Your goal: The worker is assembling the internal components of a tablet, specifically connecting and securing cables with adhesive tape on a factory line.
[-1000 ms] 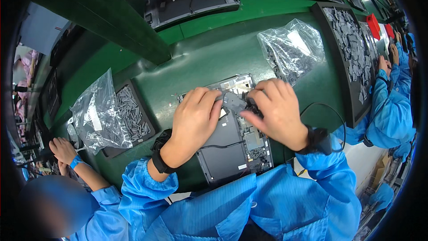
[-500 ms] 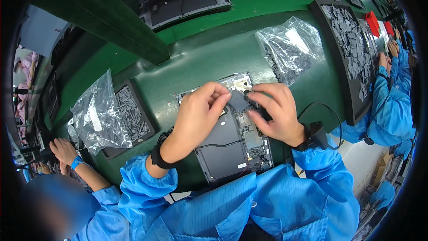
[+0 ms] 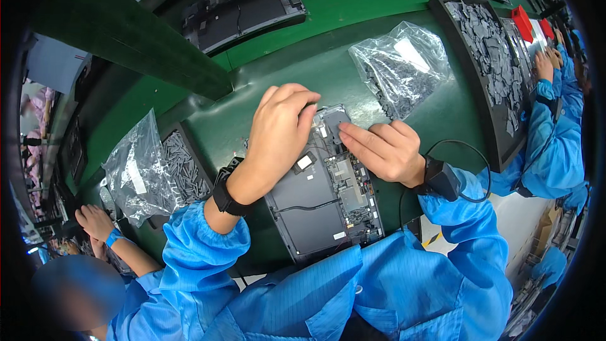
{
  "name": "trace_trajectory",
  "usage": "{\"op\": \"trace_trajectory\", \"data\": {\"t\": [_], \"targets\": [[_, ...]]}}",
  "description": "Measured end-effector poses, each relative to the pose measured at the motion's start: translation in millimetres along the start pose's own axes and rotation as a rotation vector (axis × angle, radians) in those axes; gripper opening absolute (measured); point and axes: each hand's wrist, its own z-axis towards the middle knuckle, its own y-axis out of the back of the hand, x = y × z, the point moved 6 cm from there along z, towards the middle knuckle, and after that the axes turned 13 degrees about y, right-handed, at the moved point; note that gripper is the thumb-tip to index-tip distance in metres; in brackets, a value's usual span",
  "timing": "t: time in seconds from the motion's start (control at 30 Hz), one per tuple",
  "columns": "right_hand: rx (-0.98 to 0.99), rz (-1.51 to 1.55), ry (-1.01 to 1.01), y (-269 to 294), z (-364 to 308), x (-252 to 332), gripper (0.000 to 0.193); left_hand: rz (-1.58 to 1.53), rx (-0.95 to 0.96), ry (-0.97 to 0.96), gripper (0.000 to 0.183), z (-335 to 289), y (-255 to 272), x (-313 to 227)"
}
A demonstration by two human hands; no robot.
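An opened laptop base (image 3: 303,220), its battery and circuit board exposed, lies in front of me on the green bench. At its far right corner is a small dark grey sheet piece (image 3: 333,122). My right hand (image 3: 383,150) has its fingers pressed together, tips on that piece at its right edge. My left hand (image 3: 278,129) hovers over the far left part of the base, thumb and fingers in a pinch. Whatever lies between those fingertips is too small or hidden to make out. Black bands circle both wrists.
Clear bags of dark pieces stand at left (image 3: 134,173) and far right (image 3: 404,69). A black tray (image 3: 189,184) holds narrow grey strips; a larger tray (image 3: 483,98) holds flat grey pieces. A green post (image 3: 158,50) rises at left. Co-workers' hands flank me; a black cable loops by my right wrist.
The dark grey piece, held between both hands before, now lies at the laptop's far corner under my right fingers. My left hand has drawn up and away from it.
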Motion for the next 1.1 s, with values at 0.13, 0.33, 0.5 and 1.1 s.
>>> {"op": "trace_trajectory", "data": {"t": [0.13,0.33,0.5,1.1], "targets": [[0.007,-0.015,-0.029,-6.1,0.9,-1.3,0.019,-0.074,0.108,0.09,0.017,-4.3,-11.4,7.8],[0.091,0.002,-0.098,-10.5,-0.9,1.2,0.02,-0.065,0.074,0.024,0.015,-6.8,-16.8,9.2],[0.136,-0.013,-0.105,-12.4,2.0,4.1,0.021,0.028,-0.03,-0.124,0.016,-12.5,-19.1,-0.6],[0.637,0.158,0.022,-22.9,15.4,13.5,0.038,0.003,0.022,-0.117,0.022,-21.0,-12.7,-3.3]]}}
